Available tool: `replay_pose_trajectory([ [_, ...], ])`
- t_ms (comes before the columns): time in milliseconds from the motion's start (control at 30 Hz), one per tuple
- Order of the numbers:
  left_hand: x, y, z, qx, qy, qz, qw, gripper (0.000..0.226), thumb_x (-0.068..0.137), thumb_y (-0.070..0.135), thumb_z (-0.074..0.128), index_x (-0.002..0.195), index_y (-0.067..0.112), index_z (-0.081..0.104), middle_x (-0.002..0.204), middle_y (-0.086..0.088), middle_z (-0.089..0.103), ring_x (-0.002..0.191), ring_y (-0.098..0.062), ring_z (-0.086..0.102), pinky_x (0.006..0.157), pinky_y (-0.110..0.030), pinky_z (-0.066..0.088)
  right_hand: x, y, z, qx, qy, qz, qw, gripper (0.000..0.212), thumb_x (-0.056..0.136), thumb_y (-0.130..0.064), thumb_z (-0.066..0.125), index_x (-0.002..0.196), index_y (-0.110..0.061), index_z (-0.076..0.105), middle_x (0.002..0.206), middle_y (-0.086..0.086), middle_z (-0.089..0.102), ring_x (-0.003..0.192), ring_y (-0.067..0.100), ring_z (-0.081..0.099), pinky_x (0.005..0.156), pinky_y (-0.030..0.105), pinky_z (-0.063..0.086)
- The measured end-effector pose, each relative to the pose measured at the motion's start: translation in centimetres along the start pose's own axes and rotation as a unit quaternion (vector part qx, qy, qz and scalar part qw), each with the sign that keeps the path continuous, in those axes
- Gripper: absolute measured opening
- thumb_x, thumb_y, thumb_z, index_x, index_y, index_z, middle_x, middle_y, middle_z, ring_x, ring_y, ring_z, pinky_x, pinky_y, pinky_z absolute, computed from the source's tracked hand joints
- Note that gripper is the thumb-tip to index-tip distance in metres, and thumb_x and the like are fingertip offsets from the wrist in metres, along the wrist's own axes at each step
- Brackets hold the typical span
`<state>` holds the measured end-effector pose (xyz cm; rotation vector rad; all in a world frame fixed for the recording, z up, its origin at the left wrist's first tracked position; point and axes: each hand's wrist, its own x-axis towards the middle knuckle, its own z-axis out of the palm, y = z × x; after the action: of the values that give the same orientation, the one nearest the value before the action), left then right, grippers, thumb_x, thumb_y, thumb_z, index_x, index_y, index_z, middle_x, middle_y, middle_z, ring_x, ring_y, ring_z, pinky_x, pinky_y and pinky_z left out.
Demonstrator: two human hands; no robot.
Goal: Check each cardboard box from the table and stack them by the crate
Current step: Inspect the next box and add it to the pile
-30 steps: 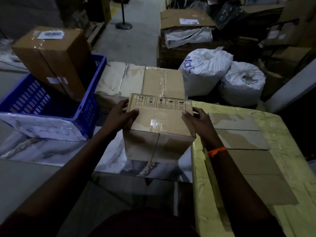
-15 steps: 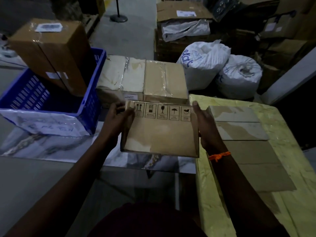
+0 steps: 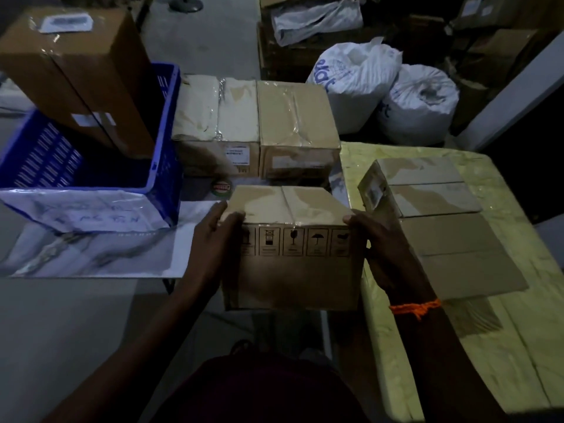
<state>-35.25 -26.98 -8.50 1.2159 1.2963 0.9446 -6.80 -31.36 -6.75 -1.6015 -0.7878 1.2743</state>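
I hold a cardboard box [image 3: 293, 270] between both hands in front of me, its side with printed handling symbols facing me and its taped top up. My left hand [image 3: 213, 236] grips its left edge with the thumb over the top corner. My right hand [image 3: 378, 242] grips its right edge; an orange thread is tied round that wrist. Two taped boxes [image 3: 259, 123] stand side by side beyond it, next to the blue crate [image 3: 164, 141]. More boxes [image 3: 442, 221] lie in a row on the yellow-covered table [image 3: 500, 346] at the right.
A tall brown box [image 3: 79, 74] leans inside the blue crate, which has a white paper sheet [image 3: 91, 209] on its front. Two white sacks [image 3: 387, 96] and piled cartons sit on the floor behind. A marbled board [image 3: 100, 254] lies under the crate.
The box has been turned in my hands: the symbol side went from facing up to facing me, and the taped top is now up. The box came closer to me.
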Motion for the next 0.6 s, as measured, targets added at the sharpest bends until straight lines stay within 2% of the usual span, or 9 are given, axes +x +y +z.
replay_pose_trajectory([
  [67, -0.5, -1.4, -0.2, -0.013, 0.000, -0.018, 1.000, 0.035, 0.103, 0.021, 0.055, 0.136, 0.032, 0.052, 0.110, 0.024, 0.058, 0.089, 0.016, 0.060, 0.077, -0.015, 0.050, -0.2, 1.0, 0.5, 0.001, 0.000, -0.012, 1.000, 0.021, 0.097, -0.007, 0.060, 0.106, -0.022, 0.072, 0.091, -0.012, 0.078, 0.085, 0.002, 0.072, 0.071, 0.017, 0.055],
  [133, -0.8, -2.6, -0.6, -0.007, -0.011, -0.032, 0.999, 0.045, 0.099, 0.008, 0.059, 0.127, 0.042, 0.049, 0.103, 0.036, 0.051, 0.083, 0.027, 0.056, 0.068, -0.004, 0.046, -0.3, 2.9, 1.0, 0.003, 0.000, -0.019, 1.000, 0.037, 0.090, -0.006, 0.068, 0.125, -0.019, 0.069, 0.114, -0.002, 0.076, 0.106, 0.015, 0.071, 0.088, 0.028, 0.057],
  [167, -0.8, -3.2, -0.9, -0.007, -0.021, -0.035, 0.999, 0.050, 0.096, 0.004, 0.061, 0.123, 0.045, 0.049, 0.103, 0.039, 0.050, 0.084, 0.027, 0.056, 0.069, -0.005, 0.048, -0.3, 4.0, 1.1, 0.007, 0.001, -0.020, 1.000, 0.045, 0.085, -0.007, 0.071, 0.129, -0.019, 0.067, 0.120, 0.001, 0.075, 0.113, 0.022, 0.070, 0.094, 0.036, 0.056],
  [233, -0.9, -4.5, -1.5, -0.004, -0.024, -0.038, 0.999, 0.063, 0.087, 0.008, 0.071, 0.138, 0.038, 0.048, 0.117, 0.036, 0.054, 0.100, 0.022, 0.057, 0.081, -0.012, 0.051, -0.7, 6.0, 1.4, 0.015, 0.010, -0.011, 1.000, 0.049, 0.085, -0.001, 0.069, 0.127, -0.024, 0.067, 0.121, -0.001, 0.074, 0.117, 0.026, 0.068, 0.097, 0.042, 0.056],
  [333, -1.2, -6.1, -2.2, 0.023, -0.019, -0.041, 0.999, 0.085, 0.076, 0.025, 0.072, 0.154, 0.025, 0.038, 0.146, 0.012, 0.051, 0.128, -0.004, 0.051, 0.103, -0.029, 0.047, -1.0, 7.9, 2.4, -0.005, 0.023, -0.008, 1.000, 0.058, 0.085, 0.006, 0.069, 0.137, -0.019, 0.060, 0.126, 0.001, 0.071, 0.117, 0.022, 0.067, 0.089, 0.034, 0.060],
  [400, -1.5, -7.2, -2.1, 0.042, -0.014, -0.037, 0.998, 0.084, 0.082, 0.023, 0.078, 0.155, 0.022, 0.037, 0.150, 0.009, 0.046, 0.132, -0.006, 0.046, 0.102, -0.022, 0.042, -0.9, 8.9, 3.5, -0.056, 0.039, -0.015, 0.998, 0.061, 0.085, 0.004, 0.073, 0.141, -0.015, 0.056, 0.129, 0.002, 0.068, 0.117, 0.019, 0.066, 0.084, 0.025, 0.059],
  [500, -1.5, -8.6, -1.7, 0.085, -0.002, -0.023, 0.996, 0.076, 0.089, 0.016, 0.078, 0.153, 0.020, 0.037, 0.143, 0.011, 0.045, 0.127, -0.004, 0.044, 0.091, -0.007, 0.038, -0.8, 10.3, 5.0, -0.096, 0.062, -0.008, 0.993, 0.063, 0.084, -0.002, 0.078, 0.142, -0.015, 0.054, 0.125, -0.001, 0.066, 0.116, 0.018, 0.063, 0.079, 0.016, 0.054],
  [600, -1.4, -9.2, -1.7, 0.101, 0.004, 0.000, 0.995, 0.077, 0.088, 0.034, 0.077, 0.152, 0.019, 0.038, 0.141, 0.015, 0.043, 0.127, -0.002, 0.043, 0.087, -0.005, 0.037, -0.7, 11.1, 5.5, -0.097, 0.076, -0.020, 0.992, 0.061, 0.087, -0.005, 0.077, 0.142, -0.016, 0.054, 0.123, -0.003, 0.064, 0.111, 0.012, 0.062, 0.077, 0.011, 0.053],
])
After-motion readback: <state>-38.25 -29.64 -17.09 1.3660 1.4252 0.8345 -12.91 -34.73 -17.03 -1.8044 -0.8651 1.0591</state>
